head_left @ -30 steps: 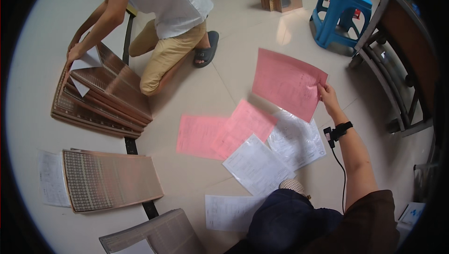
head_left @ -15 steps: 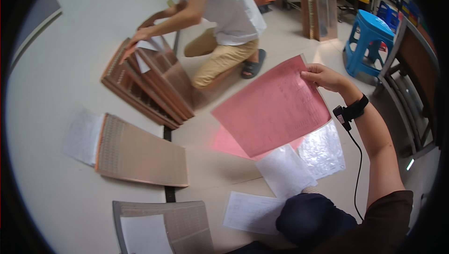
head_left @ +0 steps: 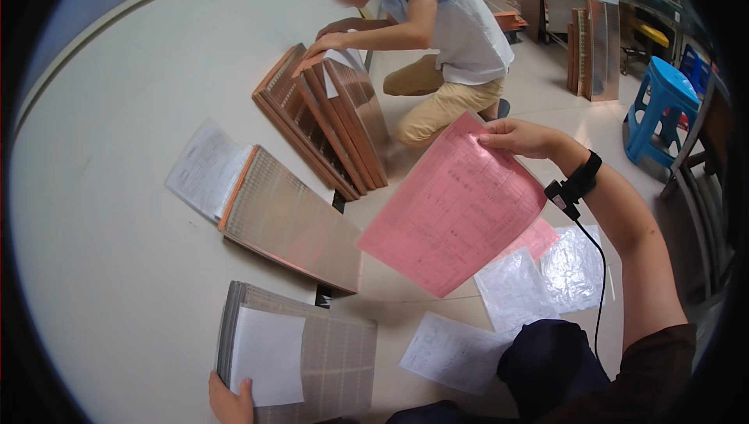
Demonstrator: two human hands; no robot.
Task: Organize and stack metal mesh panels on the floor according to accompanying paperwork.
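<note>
My right hand [head_left: 524, 140], with a strapped black device at the wrist, pinches the upper right corner of a pink printed sheet [head_left: 456, 209], which hangs in the air over the floor. At the lower left, my left hand [head_left: 232, 399] is at the edge of a stack of grey perforated panels [head_left: 339, 354] leaning on the wall. A white paper [head_left: 269, 355] lies against the front of that stack, and my left thumb is at its lower left corner. The fingers go behind the stack's edge, partly hidden.
Copper-edged panels [head_left: 292, 217] with papers [head_left: 207, 166] behind lean on the wall. Beyond, a crouching person [head_left: 445, 26] touches another panel stack [head_left: 343, 112]. White sheets [head_left: 456, 352] and plastic-covered papers [head_left: 507, 287] lie on the floor. A blue stool [head_left: 663, 108] stands right.
My left hand has come into view at the grey panel stack. The pink sheet has tilted in my right hand and shows its print more plainly. The whole view has shifted.
</note>
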